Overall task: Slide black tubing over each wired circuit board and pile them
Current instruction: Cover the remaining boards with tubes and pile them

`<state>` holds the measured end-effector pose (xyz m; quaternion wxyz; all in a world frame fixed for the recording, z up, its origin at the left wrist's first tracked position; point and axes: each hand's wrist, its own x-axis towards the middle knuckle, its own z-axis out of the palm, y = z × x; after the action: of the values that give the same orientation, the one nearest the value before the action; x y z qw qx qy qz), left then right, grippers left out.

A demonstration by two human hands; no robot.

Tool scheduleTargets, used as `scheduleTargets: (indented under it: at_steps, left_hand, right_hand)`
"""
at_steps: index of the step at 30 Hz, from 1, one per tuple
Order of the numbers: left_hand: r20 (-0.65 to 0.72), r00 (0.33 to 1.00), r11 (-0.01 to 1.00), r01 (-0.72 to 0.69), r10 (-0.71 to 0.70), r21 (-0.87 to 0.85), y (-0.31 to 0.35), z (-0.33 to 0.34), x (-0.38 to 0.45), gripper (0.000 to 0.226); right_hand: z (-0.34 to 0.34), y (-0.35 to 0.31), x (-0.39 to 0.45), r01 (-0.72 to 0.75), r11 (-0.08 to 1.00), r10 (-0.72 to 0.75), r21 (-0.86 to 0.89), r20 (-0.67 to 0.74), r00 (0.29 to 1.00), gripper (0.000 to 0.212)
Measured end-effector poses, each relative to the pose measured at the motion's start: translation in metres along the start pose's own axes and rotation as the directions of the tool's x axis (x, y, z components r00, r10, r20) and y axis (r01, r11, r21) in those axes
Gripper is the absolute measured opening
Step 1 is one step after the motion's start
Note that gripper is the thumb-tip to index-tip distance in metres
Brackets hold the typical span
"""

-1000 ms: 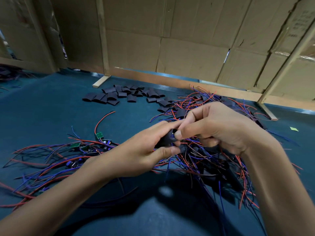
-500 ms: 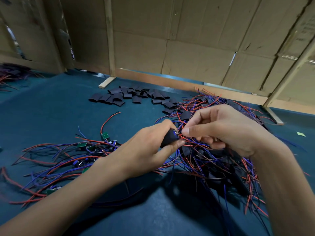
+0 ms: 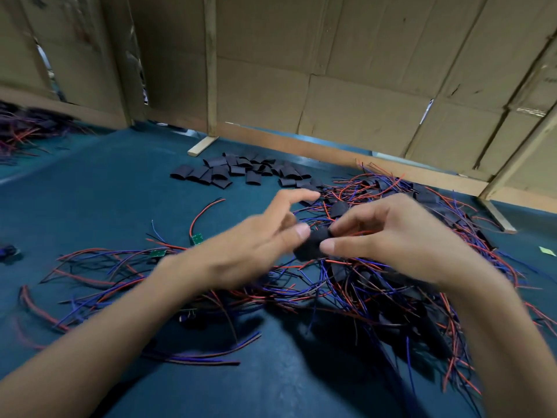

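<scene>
Since half a second ago the left hand (image 3: 256, 239) has let go of the black tubing sleeve (image 3: 312, 244) and spread its fingers, the forefinger lifted up and away, with only the thumb tip near the sleeve's left end; whether it touches is blurred. At far left of the frame lies a loose spread of red and blue wires (image 3: 90, 267), and among them two bare green circuit boards (image 3: 196, 238) show at left of centre, not yet sleeved. Along the upper middle a scatter of empty tubing pieces (image 3: 238, 171) waits on the blue table mat (image 3: 105, 191). At the centre, the sleeve sits between the two hands, just above the wire tangle, and the right hand (image 3: 401, 236) pinches its right end between thumb and fingertips. To the right and below, a dense pile of sleeved boards (image 3: 391, 291) with trailing wires fills the lower right. By the look of it, many are done, this one is about ready for the pile, and several boards and many sleeves remain.
</scene>
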<state>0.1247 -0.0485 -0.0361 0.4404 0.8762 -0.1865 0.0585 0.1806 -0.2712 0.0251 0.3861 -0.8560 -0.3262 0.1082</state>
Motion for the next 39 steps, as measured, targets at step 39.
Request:
scheduleTargets:
  at_steps: [39]
  left_hand:
    - [-0.19,0.955,0.638,-0.001,-0.227,-0.77,0.019,-0.044,0.04,0.011]
  right_hand:
    - [0.01,-0.03,-0.009,0.087,0.993,-0.085,0.08,-0.035,0.996,0.014]
